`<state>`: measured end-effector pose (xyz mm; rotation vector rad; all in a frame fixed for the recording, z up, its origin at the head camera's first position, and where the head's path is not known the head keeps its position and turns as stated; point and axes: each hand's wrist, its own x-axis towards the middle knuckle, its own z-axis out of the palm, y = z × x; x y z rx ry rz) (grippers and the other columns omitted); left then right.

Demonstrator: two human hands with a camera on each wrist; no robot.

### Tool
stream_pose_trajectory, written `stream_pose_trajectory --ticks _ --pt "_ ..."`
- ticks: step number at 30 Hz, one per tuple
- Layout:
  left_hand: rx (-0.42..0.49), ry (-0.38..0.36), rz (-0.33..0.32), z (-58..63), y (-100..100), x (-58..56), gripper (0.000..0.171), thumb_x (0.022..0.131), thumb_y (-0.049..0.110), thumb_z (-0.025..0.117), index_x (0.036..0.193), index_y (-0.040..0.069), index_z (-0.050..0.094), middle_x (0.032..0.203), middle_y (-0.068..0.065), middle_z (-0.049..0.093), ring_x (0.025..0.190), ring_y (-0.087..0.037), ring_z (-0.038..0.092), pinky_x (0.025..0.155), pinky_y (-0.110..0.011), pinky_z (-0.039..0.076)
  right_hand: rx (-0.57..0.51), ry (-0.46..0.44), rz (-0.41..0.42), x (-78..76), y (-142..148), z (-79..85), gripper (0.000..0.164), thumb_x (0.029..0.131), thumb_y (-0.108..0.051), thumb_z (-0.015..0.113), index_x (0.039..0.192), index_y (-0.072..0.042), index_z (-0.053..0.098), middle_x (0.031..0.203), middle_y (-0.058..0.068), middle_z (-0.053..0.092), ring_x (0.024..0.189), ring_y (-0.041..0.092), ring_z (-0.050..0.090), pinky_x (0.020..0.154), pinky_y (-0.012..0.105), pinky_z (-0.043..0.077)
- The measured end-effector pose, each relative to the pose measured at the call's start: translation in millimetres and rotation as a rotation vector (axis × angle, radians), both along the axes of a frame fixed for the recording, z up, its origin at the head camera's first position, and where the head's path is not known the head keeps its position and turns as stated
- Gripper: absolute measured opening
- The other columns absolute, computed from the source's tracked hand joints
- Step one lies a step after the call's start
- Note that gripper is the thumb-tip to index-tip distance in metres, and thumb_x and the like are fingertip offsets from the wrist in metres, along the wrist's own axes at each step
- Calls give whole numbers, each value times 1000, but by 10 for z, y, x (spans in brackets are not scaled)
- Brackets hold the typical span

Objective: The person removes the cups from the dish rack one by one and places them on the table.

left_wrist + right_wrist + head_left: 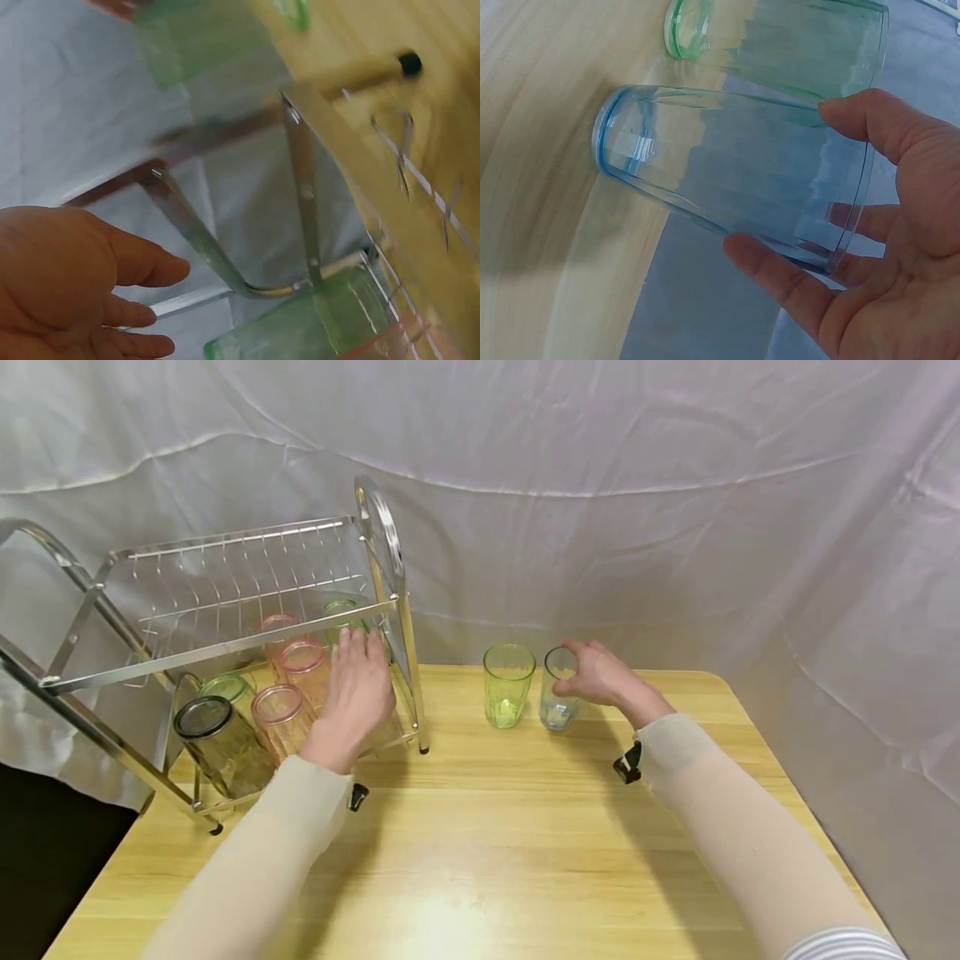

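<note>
Glassware is filling our view, and we are taking the metal rack (413, 677) as our landmark. To the right of the rack, well apart from it, a blue glass (555, 713) is standing upright on the wooden table (480, 827). We are seeing the right hand (597, 673) gripping that glass near its rim, with the thumb lying along one side and the fingers reaching round the other. Between the blue glass and the rack, a green glass (509, 689) is standing upright, just beside the blue one.

The left hand (360, 685) is hovering at the rack's right end, in front of its upper shelf. We are seeing its fingers stretching out relaxed, the thumb standing apart from them in the left wrist view. The hands are working well apart, and the blue glass is standing far to the left hand's right, on the rack's right side.

Close to the left hand, at the rack's right end, we are finding a second green glass (300, 328). Toward the rack's front left, on its lower level, a dark glass (236, 760) is standing next to a pink glass (282, 732). Behind the rack, a pale curtain (562, 560) is hanging in folds.
</note>
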<state>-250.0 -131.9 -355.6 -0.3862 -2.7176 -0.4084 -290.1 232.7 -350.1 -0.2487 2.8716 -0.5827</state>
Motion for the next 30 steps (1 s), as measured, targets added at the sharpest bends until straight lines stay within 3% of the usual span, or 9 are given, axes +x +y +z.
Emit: stream_pose_trajectory --ticks 2,4,6,9,12,15,21,26,30 --pt "-57 -75 45 28 0 -87 61 99 -4 46 154 -22 27 157 -45 31 153 -60 22 127 -68 18 -2 -6 -3 8 0 -6 96 89 -31 72 167 -7 22 170 32 20 159 50 14 124 69 24" --pt "-111 -102 82 48 -3 -164 59 103 1 45 155 -21 27 156 -44 34 152 -59 25 127 -70 17 -3 -8 -6 13 -3 -9 97 89 -31 72 167 -7 22 170 32 20 160 50 14 124 69 25" --pt "-159 -92 117 60 -12 -234 54 106 4 41 152 -21 32 149 -42 43 147 -58 34 126 -70 19 -2 -9 -9 16 -8 -9 97 88 -31 73 167 -7 22 170 31 21 160 49 13 124 69 24" --pt "-219 -37 160 86 -30 -327 44 107 9 35 137 -20 49 130 -40 58 133 -57 51 118 -70 34 7 -3 -13 10 -14 -6 97 88 -31 73 167 -6 23 170 30 25 161 47 11 126 69 21" --pt "-230 -37 182 119 -59 -405 39 107 11 32 119 -18 55 118 -40 64 123 -56 58 107 -70 43 11 -2 -17 -1 -15 -8 96 89 -32 72 167 -6 23 169 30 28 162 47 9 127 68 18" --pt "-217 -123 190 151 -98 -454 43 110 13 27 121 -18 55 119 -41 64 121 -57 59 108 -71 41 6 -5 -19 -4 -15 -10 96 89 -32 72 167 -7 23 169 29 27 162 47 9 127 68 18" --pt "-210 -281 188 196 -153 -481 50 110 12 23 142 -19 44 137 -44 54 134 -59 49 118 -74 28 -2 -7 -17 2 -16 -16 97 89 -31 72 168 -7 22 171 30 23 162 47 9 126 69 20" --pt "-207 -251 195 186 -141 -471 49 110 13 24 142 -19 44 144 -45 49 139 -60 45 118 -76 27 4 5 -13 0 -5 -15 97 88 -31 72 167 -6 22 170 29 26 161 47 10 126 68 20" --pt "-165 -201 201 175 -119 -463 51 111 16 24 143 -19 42 155 -45 37 151 -58 31 120 -76 23 6 10 -6 -5 -5 -20 96 88 -30 72 167 -5 22 168 30 28 161 48 11 126 68 22"
